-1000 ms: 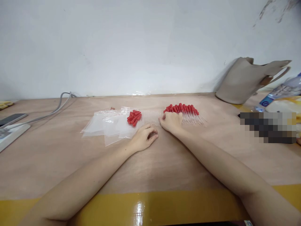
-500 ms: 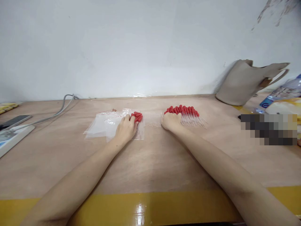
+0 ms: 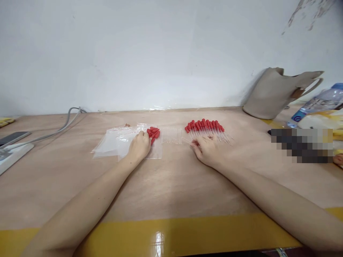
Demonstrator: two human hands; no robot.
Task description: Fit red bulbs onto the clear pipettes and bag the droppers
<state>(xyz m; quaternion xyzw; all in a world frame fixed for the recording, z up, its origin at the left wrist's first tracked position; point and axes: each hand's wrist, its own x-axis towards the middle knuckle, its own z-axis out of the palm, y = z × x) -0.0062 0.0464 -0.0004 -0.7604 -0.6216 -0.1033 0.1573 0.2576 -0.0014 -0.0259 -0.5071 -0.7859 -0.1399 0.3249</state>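
Holds one thin clear tube (image 3: pixel 187 140) in the nearly closed fingers (image 3: pixel 198 151) of the right hand (image 3: pixel 207 148), pointing it to ten o'clock. Covers part of the red bulb pile (image 3: pixel 153 132) with the curled left hand (image 3: pixel 140 144); cannot tell finger gap or grip there. Appears to be at picking up parts. Likely calls next for singling out one bulb without scattering. Avoid disturbing the loose tube row (image 3: pixel 171 135) between hands and the red-capped tubes (image 3: pixel 205 124) at the right hand's twelve o'clock. Note plastic bags (image 3: pixel 107 142) at the left's nine.
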